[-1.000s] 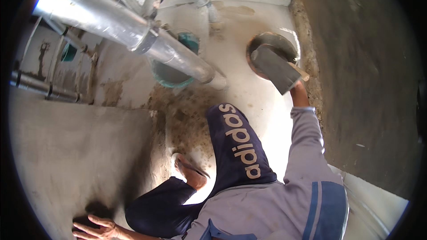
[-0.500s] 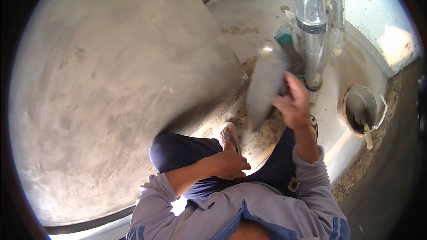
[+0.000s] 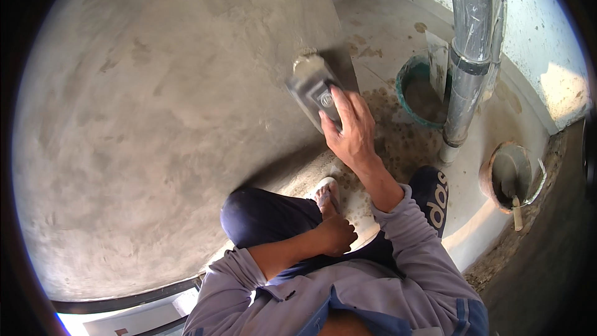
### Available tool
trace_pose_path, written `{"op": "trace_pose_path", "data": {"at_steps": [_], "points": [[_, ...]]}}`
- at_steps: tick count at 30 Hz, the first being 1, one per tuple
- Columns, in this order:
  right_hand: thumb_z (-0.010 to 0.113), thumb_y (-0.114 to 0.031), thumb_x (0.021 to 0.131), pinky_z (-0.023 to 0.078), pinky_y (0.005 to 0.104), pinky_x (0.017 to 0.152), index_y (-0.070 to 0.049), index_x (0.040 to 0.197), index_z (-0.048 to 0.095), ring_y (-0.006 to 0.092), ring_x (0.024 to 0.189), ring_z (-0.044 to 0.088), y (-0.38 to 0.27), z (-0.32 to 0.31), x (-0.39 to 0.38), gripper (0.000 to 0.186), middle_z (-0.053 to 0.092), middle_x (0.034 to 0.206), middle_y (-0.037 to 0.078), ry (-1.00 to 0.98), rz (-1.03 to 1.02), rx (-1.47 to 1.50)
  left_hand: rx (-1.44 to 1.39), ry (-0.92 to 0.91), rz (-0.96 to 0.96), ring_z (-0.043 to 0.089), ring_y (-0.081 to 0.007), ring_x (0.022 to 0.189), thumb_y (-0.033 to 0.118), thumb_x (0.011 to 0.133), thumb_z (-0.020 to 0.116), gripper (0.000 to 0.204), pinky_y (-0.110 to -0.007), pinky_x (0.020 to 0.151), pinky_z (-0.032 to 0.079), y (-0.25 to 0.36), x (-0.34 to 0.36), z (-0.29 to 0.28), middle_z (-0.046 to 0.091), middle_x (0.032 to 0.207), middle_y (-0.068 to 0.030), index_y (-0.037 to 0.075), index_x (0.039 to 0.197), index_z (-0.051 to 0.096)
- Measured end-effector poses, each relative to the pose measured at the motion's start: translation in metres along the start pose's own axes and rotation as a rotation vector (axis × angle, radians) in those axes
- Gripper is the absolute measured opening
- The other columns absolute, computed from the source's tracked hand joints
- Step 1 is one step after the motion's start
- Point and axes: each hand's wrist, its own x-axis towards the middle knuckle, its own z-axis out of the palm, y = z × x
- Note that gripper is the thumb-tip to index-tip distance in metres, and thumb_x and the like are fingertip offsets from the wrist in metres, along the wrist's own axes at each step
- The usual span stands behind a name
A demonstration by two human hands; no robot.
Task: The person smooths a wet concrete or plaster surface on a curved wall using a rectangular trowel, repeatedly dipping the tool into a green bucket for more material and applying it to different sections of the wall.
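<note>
My right hand [image 3: 353, 127] is closed around the dark handle of a plastering trowel [image 3: 306, 81]. The trowel's flat blade lies against the grey plastered wall [image 3: 161, 112], close to the wall's right edge. A lump of wet mortar [image 3: 309, 61] shows at the blade's far end. Low over my lap, my left hand [image 3: 337, 236] is curled into a loose fist, with nothing seen in it. It is beside my left knee and sandalled foot, away from the wall.
A green bucket [image 3: 407, 102] of grey mortar, with a flat board [image 3: 437, 65] standing in it, is behind a thick metal pipe [image 3: 461, 96]. Farther right sits a second bucket [image 3: 488, 180] holding a wooden-handled tool [image 3: 517, 213]. Mortar spots mark the floor [image 3: 379, 96].
My right hand has swung the trowel left from above the floor onto the wall, its handle side now visible. My left hand has curled in more. The view has shifted slightly.
</note>
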Motion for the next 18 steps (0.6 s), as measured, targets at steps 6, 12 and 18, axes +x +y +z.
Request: {"op": "trace_pose_path", "data": {"at_steps": [6,12,18], "points": [[0.076,-0.006,0.080,0.054,0.0449,0.081,-0.001,0.135,0.058,0.0368,0.094,0.063,-0.005,-0.035,-0.036,0.058,0.062,0.109,0.017,0.037,0.101,-0.023,-0.080,0.092,0.057,0.071,-0.0337,0.098,0.034,0.088,0.071,0.033,-0.045,0.086,0.055,0.003,-0.004,-0.002,0.072,0.094,-0.0152,0.003,0.098,0.072],[0.077,-0.006,0.077,0.054,0.0411,0.076,-0.002,0.138,0.057,0.0319,0.089,0.061,-0.013,-0.014,0.017,0.065,0.060,0.106,0.014,0.047,-0.030,0.003,-0.033,-0.034,0.034,0.069,-0.0344,0.102,0.034,0.087,0.072,0.035,-0.046,0.092,0.053,0.005,-0.003,0.006,0.071,0.100,-0.0166,0.002,0.101,0.071],[0.071,-0.005,0.085,0.053,0.0436,0.081,0.002,0.135,0.057,0.0368,0.092,0.063,0.009,-0.017,-0.034,0.052,0.061,0.107,0.019,-0.057,0.184,-0.001,-0.094,-0.001,0.033,0.066,-0.0338,0.107,0.032,0.087,0.072,0.034,-0.045,0.092,0.053,0.006,-0.007,0.006,0.070,0.104,-0.0164,0.003,0.104,0.070]]}}
